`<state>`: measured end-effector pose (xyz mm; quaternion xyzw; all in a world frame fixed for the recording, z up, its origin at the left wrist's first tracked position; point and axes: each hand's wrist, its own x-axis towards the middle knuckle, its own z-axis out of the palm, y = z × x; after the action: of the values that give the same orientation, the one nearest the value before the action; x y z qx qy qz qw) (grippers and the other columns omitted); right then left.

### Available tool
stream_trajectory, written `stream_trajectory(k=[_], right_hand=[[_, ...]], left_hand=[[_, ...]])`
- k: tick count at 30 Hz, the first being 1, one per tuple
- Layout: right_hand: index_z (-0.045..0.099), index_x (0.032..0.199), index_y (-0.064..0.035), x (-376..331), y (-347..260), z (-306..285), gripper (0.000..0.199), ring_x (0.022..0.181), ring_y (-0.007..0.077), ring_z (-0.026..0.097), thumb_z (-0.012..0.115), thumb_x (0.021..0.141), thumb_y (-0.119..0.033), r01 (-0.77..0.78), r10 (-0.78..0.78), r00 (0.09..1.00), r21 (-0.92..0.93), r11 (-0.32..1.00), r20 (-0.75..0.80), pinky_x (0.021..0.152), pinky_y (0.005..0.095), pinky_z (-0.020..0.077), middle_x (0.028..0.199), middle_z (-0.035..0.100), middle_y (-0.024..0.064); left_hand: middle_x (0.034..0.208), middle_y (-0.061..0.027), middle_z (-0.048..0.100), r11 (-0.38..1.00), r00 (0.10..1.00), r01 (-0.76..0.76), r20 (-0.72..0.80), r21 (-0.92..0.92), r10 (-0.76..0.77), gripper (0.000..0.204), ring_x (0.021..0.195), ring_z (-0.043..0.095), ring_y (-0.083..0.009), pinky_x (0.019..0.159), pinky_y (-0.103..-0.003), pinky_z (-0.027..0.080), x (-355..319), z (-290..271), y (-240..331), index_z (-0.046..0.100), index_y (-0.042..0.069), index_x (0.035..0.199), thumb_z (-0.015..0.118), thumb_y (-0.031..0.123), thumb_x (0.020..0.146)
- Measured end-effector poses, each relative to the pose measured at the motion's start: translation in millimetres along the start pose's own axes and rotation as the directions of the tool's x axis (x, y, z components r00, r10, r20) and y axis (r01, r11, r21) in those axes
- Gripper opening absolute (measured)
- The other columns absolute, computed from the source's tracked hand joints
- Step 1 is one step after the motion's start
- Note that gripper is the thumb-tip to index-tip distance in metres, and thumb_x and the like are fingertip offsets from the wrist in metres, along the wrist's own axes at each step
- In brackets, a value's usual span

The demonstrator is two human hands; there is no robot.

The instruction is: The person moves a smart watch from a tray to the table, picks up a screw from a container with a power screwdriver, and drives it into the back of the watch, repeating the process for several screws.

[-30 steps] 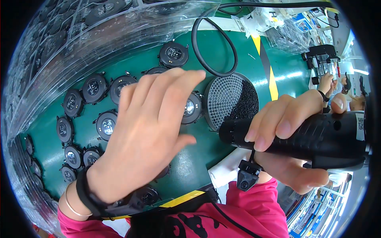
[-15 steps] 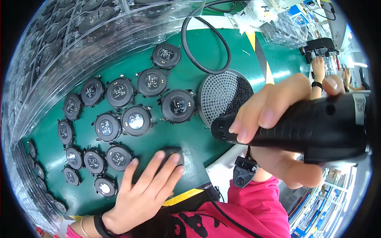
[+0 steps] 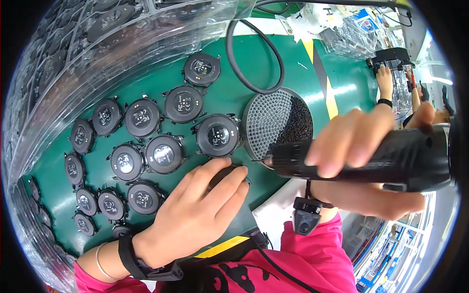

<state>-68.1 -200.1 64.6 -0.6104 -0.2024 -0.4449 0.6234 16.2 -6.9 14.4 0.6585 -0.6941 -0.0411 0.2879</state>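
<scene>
We see the left hand palm down over the green surface, with its fingers lying across one dark watch. This watch is on the person's side of the nearest of the other watches, and it is mostly hidden. Whether the left grip is closed around it, we cannot tell. The right hand has its grip closed around a black driver, which it holds about level, with the thin bit pointing to the left. In this view the bit appears at the near rim of the round dish, where many small dark pieces lie in the right part. The other watches lie in loose rows to the left, backs up.

As we judge it, the step in hand is to position the watch with the left hand, while the driver is ready beside. The next move, in our opinion, calls for a steady watch and for the bit to be turned downward and aimed with care. We cannot tell if the bit carries a piece; if not, it should first take one from the dish.
</scene>
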Motion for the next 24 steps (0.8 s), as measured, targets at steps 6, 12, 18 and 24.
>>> stream_trajectory(k=[6, 12, 18, 24], right_hand=[[0.025, 0.147, -0.0047, 0, -10, -9, 0.092, 0.053, 0.0175, 0.054, 0.057, 0.087, -0.066, -0.031, 0.014, 0.973, -0.068, 0.997, -0.230, 0.042, 0.0307, 0.0477, 0.084, 0.052, 0.0096], [0.031, 0.143, -0.0045, 6, -16, -16, 0.090, 0.053, 0.0171, 0.053, 0.054, 0.086, -0.071, -0.139, 0.165, 0.983, -0.263, 0.955, 0.081, 0.041, 0.0314, 0.0468, 0.085, 0.052, 0.0096], [0.031, 0.142, -0.0053, 2, -8, -13, 0.094, 0.053, 0.0173, 0.053, 0.053, 0.084, -0.075, -0.114, 0.146, 0.984, -0.270, 0.956, 0.101, 0.041, 0.0319, 0.0477, 0.086, 0.052, 0.0099], [0.036, 0.135, -0.0048, 3, -14, -14, 0.091, 0.054, 0.0172, 0.054, 0.056, 0.081, -0.076, -0.103, 0.142, 0.984, -0.309, 0.945, 0.107, 0.040, 0.0310, 0.0481, 0.085, 0.053, 0.0094]], left_hand=[[0.119, -0.0160, 0.058, 0.994, 0.997, 0.054, -0.052, -0.098, -0.059, 0.027, 0.110, 0.058, -0.0296, 0.086, -0.036, 0.053, -1, 5, -3, 0.064, 0.000, 0.103, 0.066, 0.008, 0.077], [0.119, -0.0182, 0.058, 0.997, 0.998, 0.033, -0.055, -0.074, -0.037, 0.026, 0.108, 0.059, -0.0307, 0.084, -0.037, 0.054, 3, 6, -2, 0.064, -0.001, 0.103, 0.066, 0.006, 0.078], [0.119, -0.0184, 0.058, 0.996, 0.998, 0.052, -0.032, -0.078, -0.054, 0.025, 0.108, 0.059, -0.0310, 0.082, -0.036, 0.054, 1, 4, -2, 0.065, -0.001, 0.102, 0.066, 0.005, 0.078], [0.119, -0.0184, 0.058, 0.998, 0.998, 0.027, -0.061, -0.062, -0.031, 0.025, 0.108, 0.059, -0.0310, 0.082, -0.036, 0.055, -1, 5, -4, 0.065, -0.002, 0.101, 0.067, 0.006, 0.078]])
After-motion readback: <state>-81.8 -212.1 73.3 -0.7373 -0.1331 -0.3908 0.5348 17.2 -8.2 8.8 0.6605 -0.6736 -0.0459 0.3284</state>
